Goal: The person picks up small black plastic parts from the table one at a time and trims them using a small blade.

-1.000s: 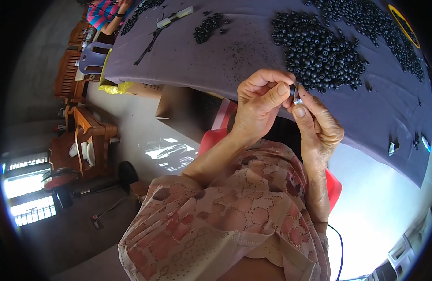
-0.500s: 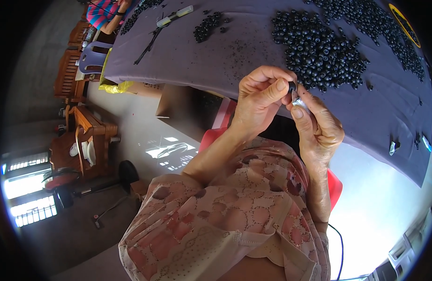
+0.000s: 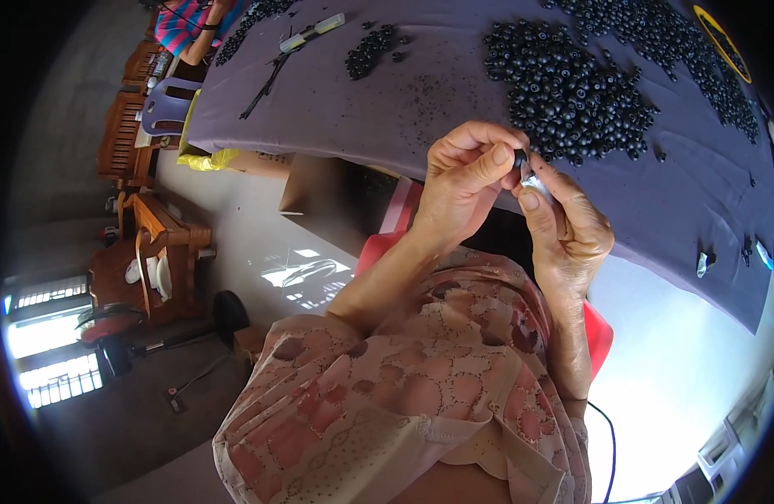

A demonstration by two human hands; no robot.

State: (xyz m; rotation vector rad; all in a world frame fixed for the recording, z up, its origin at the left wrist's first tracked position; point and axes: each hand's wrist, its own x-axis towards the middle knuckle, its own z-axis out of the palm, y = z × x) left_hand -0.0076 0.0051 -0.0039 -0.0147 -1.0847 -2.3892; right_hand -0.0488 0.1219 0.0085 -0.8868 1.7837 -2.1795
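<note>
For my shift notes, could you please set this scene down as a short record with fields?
left hand: left hand pinches a small black bead at its fingertips
right hand: right hand meets it, with a small pale piece in its grip
surface: table under a purple cloth
nearby: large heap of black beads just beyond the hands; smaller heap further left
clothing: pink patterned sleeve
background: wooden chairs on the floor at left
</note>
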